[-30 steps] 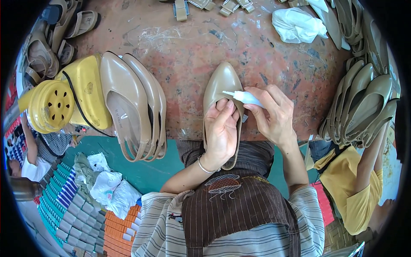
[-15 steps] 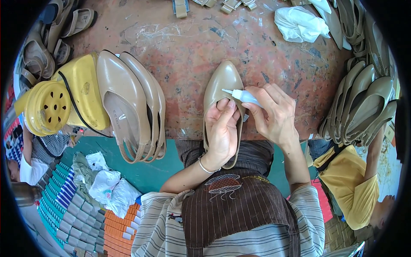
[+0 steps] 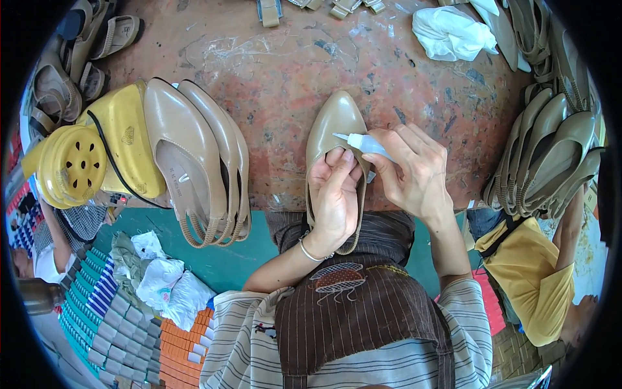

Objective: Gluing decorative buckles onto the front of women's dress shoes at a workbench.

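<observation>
A beige slingback shoe (image 3: 337,117) lies at the table's near edge, its pointed toe facing away from me. My left hand (image 3: 335,194) grips it at the opening, fingers inside and thumb near the vamp's edge. My right hand (image 3: 414,168) is closed round a small translucent glue bottle (image 3: 372,146) with a thin nozzle. The nozzle tip points left over the shoe's vamp, just above my left fingertips; whether it touches the leather I cannot tell. The shoe's heel strap hangs past the table edge toward my lap.
More beige slingbacks (image 3: 188,136) stand on edge at left, beside a yellow device (image 3: 123,142) with a round perforated part and black cord. Further shoes (image 3: 551,155) are stacked at right. A crumpled white bag (image 3: 450,32) and bow pieces (image 3: 350,6) lie at the far side. Co-workers sit either side.
Both hands and the shoe stay almost in place. The glue bottle's nozzle has shifted very slightly left; the view has moved a little.
</observation>
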### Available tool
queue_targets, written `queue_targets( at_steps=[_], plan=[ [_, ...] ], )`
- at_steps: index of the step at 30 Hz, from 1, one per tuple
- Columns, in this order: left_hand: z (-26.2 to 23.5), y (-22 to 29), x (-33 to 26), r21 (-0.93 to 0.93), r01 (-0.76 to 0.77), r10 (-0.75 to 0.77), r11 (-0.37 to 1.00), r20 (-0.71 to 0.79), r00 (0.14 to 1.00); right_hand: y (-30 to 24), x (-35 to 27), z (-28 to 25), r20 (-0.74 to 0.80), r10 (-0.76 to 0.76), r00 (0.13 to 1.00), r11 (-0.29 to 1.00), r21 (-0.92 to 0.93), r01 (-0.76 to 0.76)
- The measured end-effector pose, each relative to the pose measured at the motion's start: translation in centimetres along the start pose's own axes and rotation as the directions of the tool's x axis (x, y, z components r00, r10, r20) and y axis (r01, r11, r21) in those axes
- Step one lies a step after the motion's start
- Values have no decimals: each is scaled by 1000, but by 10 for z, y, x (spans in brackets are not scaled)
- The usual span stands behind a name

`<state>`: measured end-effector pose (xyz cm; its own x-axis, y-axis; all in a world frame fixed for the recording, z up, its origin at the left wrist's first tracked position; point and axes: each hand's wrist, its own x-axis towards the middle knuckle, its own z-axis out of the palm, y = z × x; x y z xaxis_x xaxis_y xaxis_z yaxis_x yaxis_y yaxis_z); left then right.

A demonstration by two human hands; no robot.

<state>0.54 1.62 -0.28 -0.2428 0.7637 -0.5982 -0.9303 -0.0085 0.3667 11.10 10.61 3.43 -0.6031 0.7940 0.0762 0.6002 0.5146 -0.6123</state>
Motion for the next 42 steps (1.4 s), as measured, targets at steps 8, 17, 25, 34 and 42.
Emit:
queue_targets(
  at_steps=[8,17,25,34,42],
  plan=[
    [4,2,-1,7,16,-16,1000,-51,999,4,-7,-5,1,46,999,999,16,-46],
    [1,0,1,-23,-3,4,1000,25,1000,41,-29,0,-249,403,881,749,643,-160],
    [2,3,0,-10,14,-14,1000,31,999,55,-44,11,-503,290,815,956,118,-267],
    [-2,3,-1,10,8,-8,1000,7,1000,17,75,31,-568,86,818,989,-50,-139],
    [-2,-4,2,-39,22,-22,999,8,1000,48,106,25,-508,343,790,939,186,-288]
  ],
)
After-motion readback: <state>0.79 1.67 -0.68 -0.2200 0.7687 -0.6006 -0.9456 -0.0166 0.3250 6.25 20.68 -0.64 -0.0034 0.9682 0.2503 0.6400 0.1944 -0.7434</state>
